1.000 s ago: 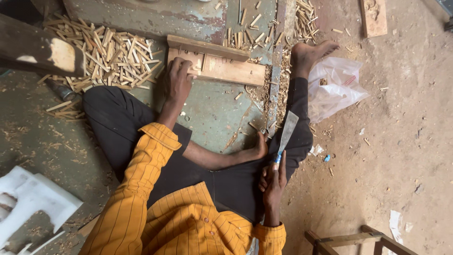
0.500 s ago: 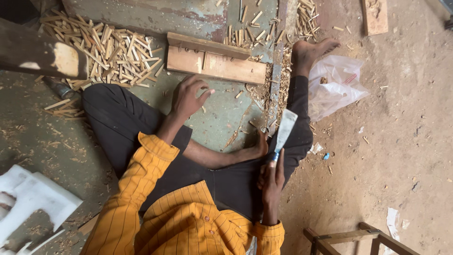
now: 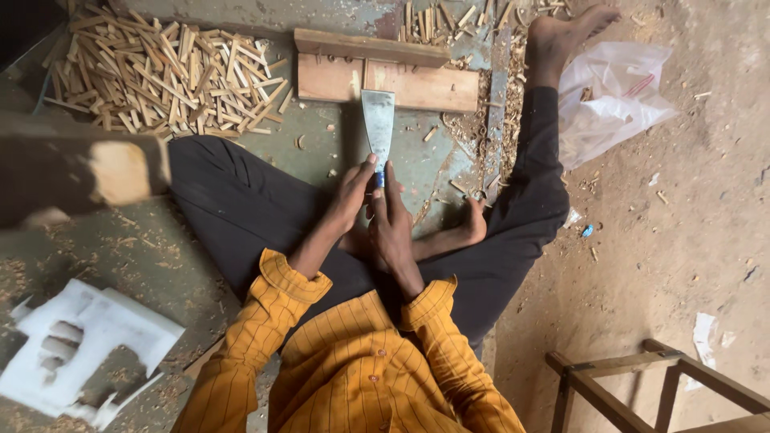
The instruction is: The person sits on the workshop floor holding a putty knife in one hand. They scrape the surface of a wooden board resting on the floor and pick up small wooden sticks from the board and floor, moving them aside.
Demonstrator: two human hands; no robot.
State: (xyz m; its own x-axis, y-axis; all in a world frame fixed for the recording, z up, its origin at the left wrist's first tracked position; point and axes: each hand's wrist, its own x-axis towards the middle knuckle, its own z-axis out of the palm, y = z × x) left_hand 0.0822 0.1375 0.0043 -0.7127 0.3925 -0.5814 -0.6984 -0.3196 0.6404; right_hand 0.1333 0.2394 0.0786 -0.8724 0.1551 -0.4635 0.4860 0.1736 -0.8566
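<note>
Since the earlier frame, the left hand has joined the right hand; both now clamp the scraper handle, its blade tip at the wooden block. No split shows in the block yet. Left of the block lies a stick pile; right, a plastic bag.

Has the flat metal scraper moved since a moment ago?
Yes. The scraper swung from beside the right leg to the middle, its blade now reaching the wooden block, with both hands on its handle.
</note>
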